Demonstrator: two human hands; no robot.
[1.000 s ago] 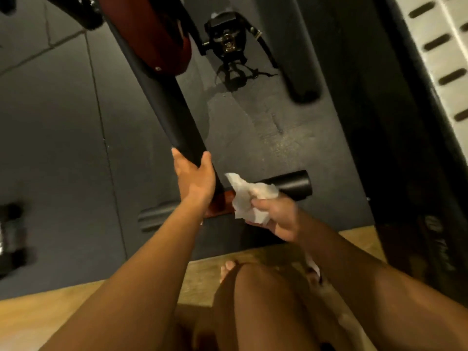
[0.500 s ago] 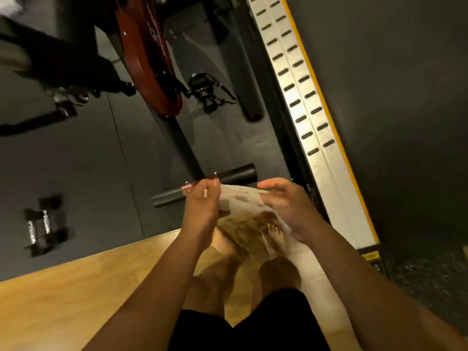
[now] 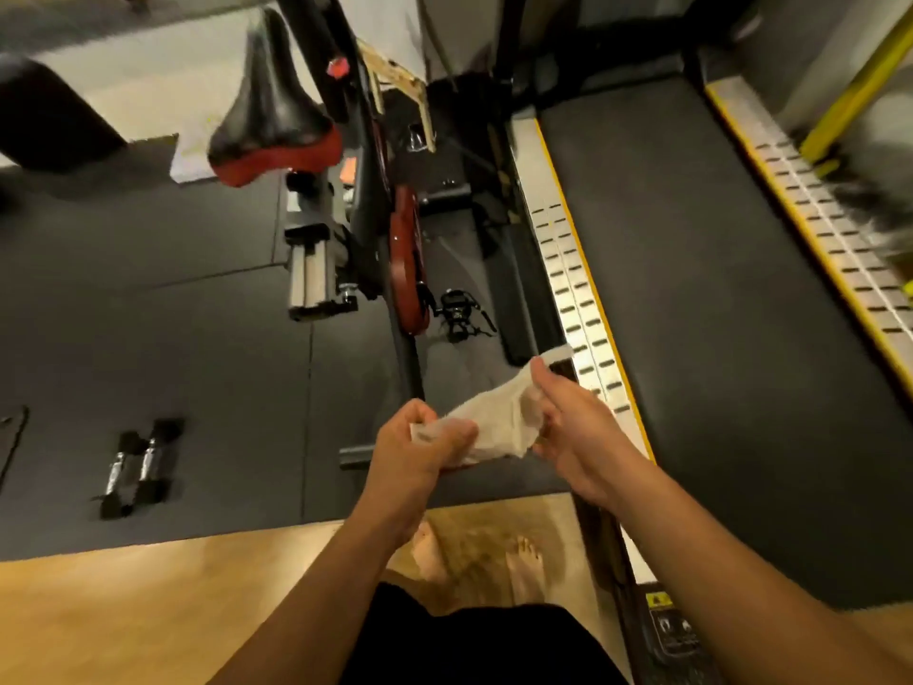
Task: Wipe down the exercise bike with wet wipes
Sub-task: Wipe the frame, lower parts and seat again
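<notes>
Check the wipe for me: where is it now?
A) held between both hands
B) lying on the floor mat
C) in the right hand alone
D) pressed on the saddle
A: the left hand and the right hand each grip an end of the wipe, which spans the gap between them, away from the saddle.

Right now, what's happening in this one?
A person standing barefoot holds a white wet wipe stretched between both hands: the left hand grips one end, the right hand pinches the other. Neither hand touches the exercise bike, which stands ahead on the dark mat, its black-and-red saddle in view. A pair of dumbbells lies on the mat to the left, and a treadmill runs along the right.
</notes>
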